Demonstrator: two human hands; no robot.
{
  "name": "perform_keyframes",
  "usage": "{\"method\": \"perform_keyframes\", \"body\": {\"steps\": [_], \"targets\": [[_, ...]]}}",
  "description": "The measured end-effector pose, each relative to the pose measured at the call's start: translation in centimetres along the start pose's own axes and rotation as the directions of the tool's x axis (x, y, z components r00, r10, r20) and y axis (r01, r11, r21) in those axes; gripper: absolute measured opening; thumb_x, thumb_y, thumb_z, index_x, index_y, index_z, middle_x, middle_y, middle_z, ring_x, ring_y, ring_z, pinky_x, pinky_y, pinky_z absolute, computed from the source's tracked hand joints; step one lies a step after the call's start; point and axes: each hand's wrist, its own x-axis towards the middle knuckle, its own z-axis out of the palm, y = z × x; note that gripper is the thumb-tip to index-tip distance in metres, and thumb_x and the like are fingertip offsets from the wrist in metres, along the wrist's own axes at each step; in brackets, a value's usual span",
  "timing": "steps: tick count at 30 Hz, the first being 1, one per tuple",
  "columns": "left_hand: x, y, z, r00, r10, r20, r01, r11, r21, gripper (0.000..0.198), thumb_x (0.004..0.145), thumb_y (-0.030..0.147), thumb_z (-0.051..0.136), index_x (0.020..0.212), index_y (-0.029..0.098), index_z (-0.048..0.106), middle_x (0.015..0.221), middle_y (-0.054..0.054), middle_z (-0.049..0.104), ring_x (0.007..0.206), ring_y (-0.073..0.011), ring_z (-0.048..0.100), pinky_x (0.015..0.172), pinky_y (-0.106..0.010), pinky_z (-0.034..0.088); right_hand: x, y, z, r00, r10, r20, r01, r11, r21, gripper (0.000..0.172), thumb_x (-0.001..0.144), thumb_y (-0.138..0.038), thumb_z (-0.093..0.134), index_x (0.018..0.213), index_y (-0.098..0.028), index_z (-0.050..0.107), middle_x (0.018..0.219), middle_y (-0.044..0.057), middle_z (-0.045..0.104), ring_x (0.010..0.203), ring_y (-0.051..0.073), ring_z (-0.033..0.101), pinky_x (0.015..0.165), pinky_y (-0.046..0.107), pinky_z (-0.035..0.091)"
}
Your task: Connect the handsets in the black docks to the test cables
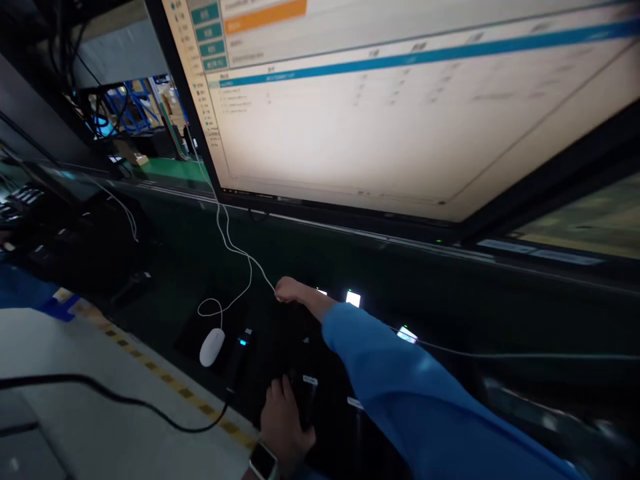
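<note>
Floor: a pale floor (75, 427) is at the far left, with a yellow striped line (165, 383) along the edge of the dark bench (450, 293)
Black cable: a black cable (100, 393) runs across the floor to a dark gadget (237, 357) with a small blue light
Mouse: a white mouse (212, 347) sits on a dark mat (200, 333), just left of the gadget, and no hand touches it
White wire: the mouse's white wire (235, 250) loops up and goes behind the big screen
Left hand: the left hand (284, 417) is low down with a watch (263, 461) on its wrist; its fingers are curled onto a dark thing (305, 397) with a small white label, but it is too dark to tell if they grip it tight
Right hand: the right hand (290, 290) reaches far out in a blue sleeve (400, 387); it is closed up like a fist, right by the white wire, and I cannot tell if it pinches the wire
Little lights: small bright squares (353, 298) glow on the bench just right of that fist
Big screen: a big bright screen (400, 100) hangs above, with a blue bar (450, 50) and an orange box (265, 15); the words are too blurry to read
</note>
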Motion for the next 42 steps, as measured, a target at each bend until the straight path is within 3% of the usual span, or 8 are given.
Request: {"method": "perform_keyframes", "body": {"steps": [4,7,9,11,22,30,38,42], "targets": [[-0.8,0.0,-1.8,1.000,-0.014,-0.024,0.002,0.894,-0.449,0.064,0.048,0.024,0.072,0.110,0.014,0.063,0.108,-0.016,0.064,0.105,-0.0329,0.055,0.100,-0.045,0.040,-10.7,1.4,-0.2,0.996,-0.094,0.014,0.084,0.945,0.317,0.011,0.089,-0.022,0.053,0.081,-0.015,0.055,0.077,0.000,0.066,0.063,0.008,0.061,0.065,0.023,0.053],[-1.7,1.0,-3.2,0.975,-0.023,0.222,0.216,0.351,-0.911,0.046,0.050,0.026,0.069,0.095,0.016,0.065,0.091,-0.009,0.068,0.086,-0.0238,0.061,0.084,-0.039,0.049,-19.0,3.0,1.8,0.972,-0.227,-0.055,0.203,0.706,0.679,0.020,0.079,-0.033,0.066,0.079,-0.018,0.051,0.080,0.000,0.067,0.060,0.008,0.061,0.059,0.022,0.051],[-2.4,2.1,-4.2,0.943,0.056,0.327,0.330,-0.050,-0.943,0.044,0.053,0.025,0.065,0.095,0.015,0.065,0.088,-0.008,0.068,0.082,-0.0190,0.062,0.078,-0.033,0.050,-23.1,3.5,3.7,0.952,-0.258,-0.164,0.271,0.467,0.842,0.029,0.069,-0.037,0.076,0.074,-0.018,0.054,0.077,-0.001,0.066,0.058,0.009,0.061,0.056,0.022,0.050],[-3.1,3.3,-5.2,0.930,0.139,0.340,0.365,-0.234,-0.901,0.048,0.056,0.022,0.063,0.104,0.017,0.064,0.088,-0.007,0.068,0.081,-0.0153,0.063,0.075,-0.027,0.051,-25.8,3.2,5.5,0.927,-0.217,-0.306,0.366,0.343,0.865,0.029,0.065,-0.037,0.081,0.070,-0.018,0.059,0.073,-0.001,0.065,0.060,0.009,0.061,0.057,0.023,0.051],[-5.8,6.1,-7.4,0.905,0.138,0.402,0.415,-0.086,-0.906,0.043,0.054,0.037,0.062,0.091,0.018,0.068,0.054,-0.001,0.058,0.045,-0.0112,0.052,0.039,-0.018,0.038,-28.6,-0.8,8.5,0.829,-0.072,-0.554,0.554,0.244,0.796,0.026,0.062,-0.043,0.081,0.070,-0.022,0.068,0.077,0.001,0.071,0.066,0.016,0.067,0.062,0.029,0.058],[-7.1,7.1,-7.4,0.932,-0.003,0.364,0.358,-0.174,-0.918,0.049,0.058,0.030,0.055,0.104,0.017,0.064,0.053,-0.002,0.059,0.045,-0.0117,0.052,0.042,-0.020,0.038,-29.3,-1.0,9.0,0.799,-0.120,-0.589,0.572,0.456,0.682,0.021,0.069,-0.042,0.075,0.070,-0.022,0.068,0.075,0.002,0.071,0.064,0.017,0.066,0.062,0.031,0.057],[-7.0,5.5,-6.6,0.953,-0.035,0.302,0.296,-0.115,-0.948,0.032,0.054,0.031,0.065,0.083,0.017,0.065,0.058,-0.002,0.063,0.049,-0.0130,0.055,0.047,-0.023,0.039,-29.4,-1.0,9.3,0.732,-0.169,-0.660,0.585,0.653,0.481,0.014,0.070,-0.038,0.068,0.070,-0.025,0.073,0.075,0.005,0.074,0.072,0.023,0.070,0.072,0.037,0.058],[-7.1,5.6,-5.9,0.979,0.004,0.206,0.206,0.021,-0.978,0.037,0.046,0.045,0.070,0.068,0.016,0.061,0.054,-0.004,0.059,0.046,-0.0133,0.051,0.048,-0.026,0.038,-28.9,-0.2,9.4,0.781,-0.137,-0.609,0.511,0.700,0.499,0.015,0.065,-0.041,0.069,0.068,-0.028,0.075,0.077,0.007,0.075,0.075,0.028,0.070,0.073,0.041,0.059]]}}
